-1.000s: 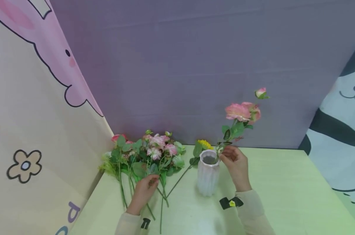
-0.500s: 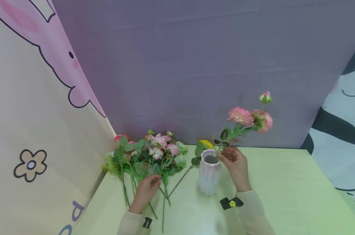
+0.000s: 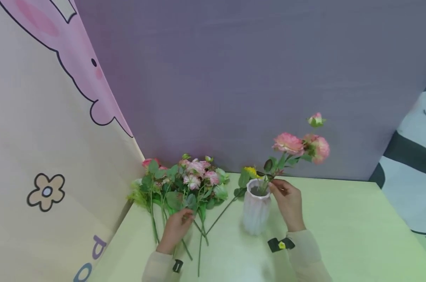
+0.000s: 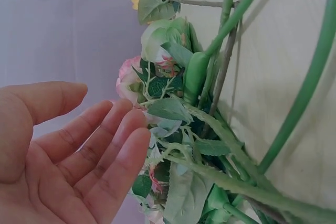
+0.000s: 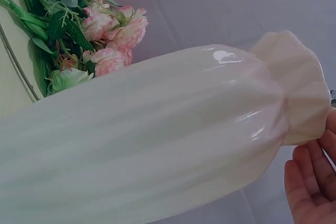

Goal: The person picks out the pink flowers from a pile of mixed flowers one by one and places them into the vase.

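Observation:
A ribbed white vase point(image 3: 256, 215) stands upright on the pale table. The stem of a pink flower point(image 3: 288, 143), which has two blooms and a bud, enters its mouth and leans right. At the vase's rim my right hand point(image 3: 289, 199) pinches that stem. In the right wrist view the rim of the vase point(image 5: 157, 135) hides part of the right hand point(image 5: 312, 177). Over the stems of a flower pile point(image 3: 195, 180) on the left hovers my left hand point(image 3: 177, 227). The left wrist view shows this hand point(image 4: 79, 156) with relaxed fingers and nothing in it, close to leaves.
Behind the vase lies a yellow flower point(image 3: 251, 171), its stem reaching down to the left. Loose stems cross on the table point(image 3: 354, 227) between the left hand and vase. A grey-purple cloth backdrop point(image 3: 234, 86) rises at the table's far edge.
The pink flower has tipped further to the right and turned, so its second bloom shows more. My right hand stays at the vase's rim; the left hand remains over the stems. The view has shifted slightly.

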Demonstrator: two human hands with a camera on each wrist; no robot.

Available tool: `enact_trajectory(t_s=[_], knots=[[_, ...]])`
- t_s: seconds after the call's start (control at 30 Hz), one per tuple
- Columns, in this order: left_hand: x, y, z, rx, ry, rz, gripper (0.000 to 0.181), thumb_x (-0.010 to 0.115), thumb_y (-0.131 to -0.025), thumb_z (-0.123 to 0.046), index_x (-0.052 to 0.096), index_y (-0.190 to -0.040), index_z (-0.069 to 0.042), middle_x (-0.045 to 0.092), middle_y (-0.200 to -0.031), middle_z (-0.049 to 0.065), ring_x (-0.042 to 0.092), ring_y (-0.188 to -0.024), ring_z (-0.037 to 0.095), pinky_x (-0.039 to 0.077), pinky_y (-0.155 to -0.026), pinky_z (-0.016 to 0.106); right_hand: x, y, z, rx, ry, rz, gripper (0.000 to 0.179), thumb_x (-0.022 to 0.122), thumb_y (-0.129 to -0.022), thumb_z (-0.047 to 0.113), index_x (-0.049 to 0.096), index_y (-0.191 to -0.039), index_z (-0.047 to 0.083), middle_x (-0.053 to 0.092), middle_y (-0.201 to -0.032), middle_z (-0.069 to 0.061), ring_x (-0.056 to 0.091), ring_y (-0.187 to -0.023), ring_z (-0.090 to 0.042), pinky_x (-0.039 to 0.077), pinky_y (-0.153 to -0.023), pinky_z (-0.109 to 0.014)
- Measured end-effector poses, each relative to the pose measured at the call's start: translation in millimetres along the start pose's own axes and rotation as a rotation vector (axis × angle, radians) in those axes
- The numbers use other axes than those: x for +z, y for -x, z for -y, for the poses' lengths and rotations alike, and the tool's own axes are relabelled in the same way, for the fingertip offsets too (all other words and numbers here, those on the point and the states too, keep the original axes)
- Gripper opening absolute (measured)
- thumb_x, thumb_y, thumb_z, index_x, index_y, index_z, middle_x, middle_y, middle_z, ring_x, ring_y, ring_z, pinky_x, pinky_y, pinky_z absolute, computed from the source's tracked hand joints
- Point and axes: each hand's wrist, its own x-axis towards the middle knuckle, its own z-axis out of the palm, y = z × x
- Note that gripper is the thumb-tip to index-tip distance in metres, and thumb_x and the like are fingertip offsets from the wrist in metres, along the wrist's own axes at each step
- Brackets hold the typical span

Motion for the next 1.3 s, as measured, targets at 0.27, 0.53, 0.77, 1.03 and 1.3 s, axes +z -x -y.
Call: enact_trajectory(t_s=[0.27,0.53,0.77,1.03,1.3], knots=[[-5.4,-0.1,-0.6,-0.066,-0.014,-0.023,0.019,0.063,-0.090,-0.010,0.066,-0.106,-0.001,0.069,-0.092,0.008,0.064,-0.078,0.020,0.054,-0.067,0.031,4.1,1.4,-8.6,-0.081,0.043,-0.013,0.015,0.067,-0.085,0.000,0.068,-0.096,-0.010,0.068,-0.090,-0.024,0.058,-0.072,0.010,0.049,-0.068,-0.008],[-6.9,-2.1,-3.1,-0.067,-0.037,-0.083,0.015,0.064,-0.088,-0.007,0.068,-0.101,0.000,0.069,-0.089,0.011,0.065,-0.076,0.023,0.053,-0.065,0.034,0.8,2.1,-8.5,-0.074,0.114,-0.021,0.012,0.063,-0.086,-0.002,0.068,-0.096,-0.007,0.068,-0.094,-0.023,0.056,-0.075,0.013,0.047,-0.069,-0.005],[-9.3,0.3,-0.1,-0.089,-0.105,-0.102,0.017,0.063,-0.088,-0.007,0.067,-0.103,0.001,0.069,-0.088,0.011,0.065,-0.075,0.024,0.054,-0.064,0.036,-1.6,4.8,-9.4,-0.034,0.134,-0.016,0.013,0.063,-0.086,-0.003,0.067,-0.095,-0.010,0.067,-0.087,-0.024,0.055,-0.072,0.009,0.048,-0.067,-0.006],[-8.3,2.2,3.8,-0.117,-0.153,-0.111,0.019,0.064,-0.087,-0.005,0.066,-0.104,0.004,0.069,-0.089,0.014,0.065,-0.074,0.026,0.053,-0.062,0.038,-2.4,6.7,-10.7,0.031,0.100,-0.007,0.015,0.063,-0.088,0.001,0.067,-0.100,-0.008,0.068,-0.094,-0.023,0.056,-0.076,0.009,0.048,-0.069,-0.007],[-7.5,3.3,11.0,-0.157,-0.181,-0.110,0.026,0.068,-0.083,-0.004,0.065,-0.107,0.005,0.068,-0.089,0.018,0.065,-0.075,0.029,0.053,-0.063,0.041,-4.2,9.6,-14.0,0.045,0.079,-0.011,0.016,0.063,-0.090,0.007,0.068,-0.100,-0.005,0.068,-0.097,-0.020,0.060,-0.077,0.004,0.050,-0.070,-0.011]])
